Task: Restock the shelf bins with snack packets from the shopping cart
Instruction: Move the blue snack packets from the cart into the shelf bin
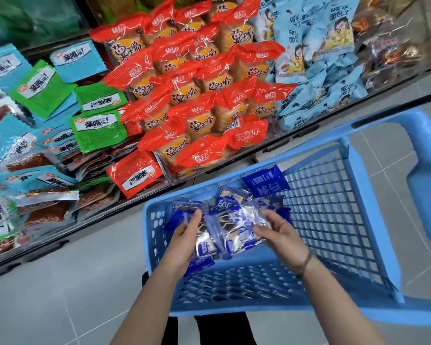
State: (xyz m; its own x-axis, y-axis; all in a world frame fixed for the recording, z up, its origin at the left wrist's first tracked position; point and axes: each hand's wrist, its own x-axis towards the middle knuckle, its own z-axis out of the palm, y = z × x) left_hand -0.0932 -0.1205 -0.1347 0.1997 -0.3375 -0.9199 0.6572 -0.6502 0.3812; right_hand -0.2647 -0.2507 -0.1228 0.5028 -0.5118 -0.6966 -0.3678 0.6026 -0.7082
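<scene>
Both hands are in the shopping cart (pixel 334 220), over its near-left corner. Left hand (pixel 184 235) grip: fingers curled under and thumb on top of the left end of a bunch of dark blue packets (pixel 237 227) with clear windows. Right hand (pixel 281 235) grip: thumb and fingers pinching the right end of the same bunch. How many packets are in the bunch I cannot tell. More blue packets lie under it on the cart floor, and one loose blue packet (pixel 265 181) leans on the far wall of the cart. Thin band (pixel 306 263) on the right wrist. The cart sits just beside the front edge of the shelf (pixel 47 247), on a grey tiled floor (pixel 60 295). Shelf bins look full: red packets (pixel 199 78) stacked in the middle, pale blue bags (pixel 316 53) toward the right end, green packets (pixel 97 130) mixed with turquoise and clear ones toward the left end.
</scene>
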